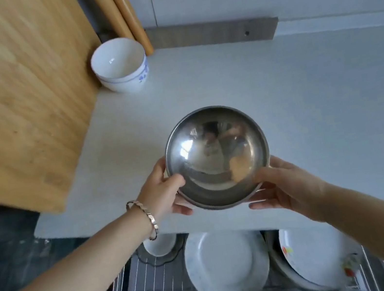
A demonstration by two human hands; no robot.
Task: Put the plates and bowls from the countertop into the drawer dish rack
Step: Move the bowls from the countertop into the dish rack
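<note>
White countertop (291, 91) across centre and right of frame. Wooden cutting board (10, 95) filling upper left, leaning over counter edge. Open drawer dish rack (143, 284) along bottom centre, wire grid visible at left part. In rack: large white plate (226, 267) at bottom centre; second plate with red-orange pattern (316, 259) at lower right; small white cup or bowl (160, 246) at rack's upper left, partly hidden under wrist. Steel bowl (217, 157) at frame centre, raised above counter's front edge, mouth toward camera. White bowls with blue pattern (120, 65), stacked, upper centre-left on counter, beside board. Left hand (162, 191) clasping steel bowl's lower-left rim, thumb inside. Right hand (288, 187) supporting lower-right rim, fingers underneath. Bracelet (147, 217) on left wrist.
</note>
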